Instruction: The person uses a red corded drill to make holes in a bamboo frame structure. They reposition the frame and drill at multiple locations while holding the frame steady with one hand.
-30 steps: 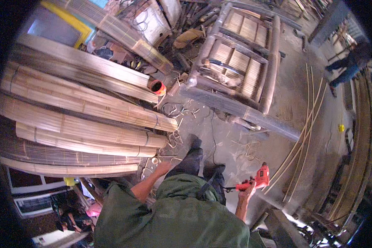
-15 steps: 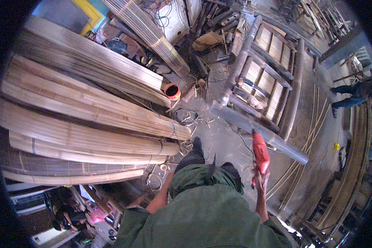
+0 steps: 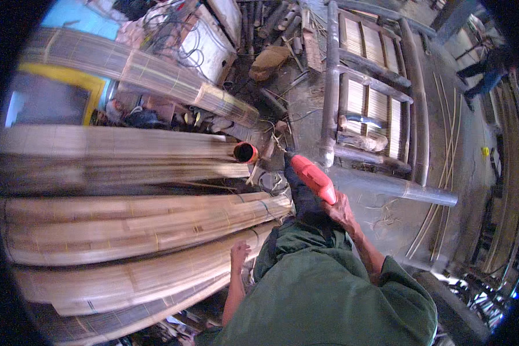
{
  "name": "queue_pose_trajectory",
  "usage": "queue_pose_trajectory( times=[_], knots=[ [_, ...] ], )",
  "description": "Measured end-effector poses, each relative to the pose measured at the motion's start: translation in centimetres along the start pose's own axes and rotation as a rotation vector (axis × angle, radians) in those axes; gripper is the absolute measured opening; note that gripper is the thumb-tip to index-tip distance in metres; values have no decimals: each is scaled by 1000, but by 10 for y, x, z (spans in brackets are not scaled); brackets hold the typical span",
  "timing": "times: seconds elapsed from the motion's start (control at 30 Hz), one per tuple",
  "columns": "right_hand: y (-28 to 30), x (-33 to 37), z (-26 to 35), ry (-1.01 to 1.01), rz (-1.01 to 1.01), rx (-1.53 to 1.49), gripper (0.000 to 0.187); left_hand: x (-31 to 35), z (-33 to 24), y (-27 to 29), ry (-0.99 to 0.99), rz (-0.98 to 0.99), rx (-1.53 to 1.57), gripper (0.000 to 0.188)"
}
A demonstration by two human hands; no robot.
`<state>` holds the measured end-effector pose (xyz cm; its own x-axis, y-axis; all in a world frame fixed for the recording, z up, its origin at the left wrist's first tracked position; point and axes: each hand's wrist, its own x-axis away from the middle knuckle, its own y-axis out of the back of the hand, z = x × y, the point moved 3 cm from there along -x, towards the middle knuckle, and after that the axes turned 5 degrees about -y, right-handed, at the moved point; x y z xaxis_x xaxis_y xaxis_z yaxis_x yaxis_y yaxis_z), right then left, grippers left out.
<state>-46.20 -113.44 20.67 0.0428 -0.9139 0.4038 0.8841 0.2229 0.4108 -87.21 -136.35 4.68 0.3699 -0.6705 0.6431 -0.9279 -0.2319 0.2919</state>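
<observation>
While long rolled bamboo mats (image 3: pixel 138 230) fill the person's left side in a stack running toward the middle, a bamboo furniture frame (image 3: pixel 375 98) with slatted panels lies on the grey floor (image 3: pixel 461 167) ahead and to the right. One thick pole of that frame (image 3: pixel 395 185) runs across the floor just beyond the tool. Thin bamboo strips (image 3: pixel 444 190) curve along the floor farther right. A white board tangled with cables (image 3: pixel 210 43) sits at the top, and a small orange-rimmed pot (image 3: pixel 245 152) stands at the mats' ends. The right hand (image 3: pixel 341 210) is wrapped tight around the grip of a red power drill (image 3: pixel 310 176), held out over the floor between pot and pole. The left hand (image 3: pixel 239 254) rests, fingers loosely curled and holding nothing, against the nearest mat's edge.
</observation>
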Motion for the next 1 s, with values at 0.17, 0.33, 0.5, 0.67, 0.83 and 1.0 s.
queue_pose_trajectory(
  times=[0.17, 0.33, 0.5, 0.67, 0.83, 1.0],
  knots=[
    [-20, -72, 14, -47, -71, -147, 27, -62, -93, -16, -114, 169, -357, 35],
    [-22, -141, 51, -142, -121, -247, 33, -143, -187, -1, -177, 359, -471, 30],
    [-3, -180, 79, -149, -332, -358, 35, -236, -299, 3, -134, 203, -307, 29],
    [20, -196, 95, -183, -539, -462, 34, -307, -365, -19, -119, 365, -249, 31],
    [29, -194, 72, -395, -647, -615, 35, -405, -358, -38, -432, 525, -705, 31],
    [49, -191, 61, -483, -906, -808, 28, -455, -397, -100, -437, 703, -899, 32]
  ],
)
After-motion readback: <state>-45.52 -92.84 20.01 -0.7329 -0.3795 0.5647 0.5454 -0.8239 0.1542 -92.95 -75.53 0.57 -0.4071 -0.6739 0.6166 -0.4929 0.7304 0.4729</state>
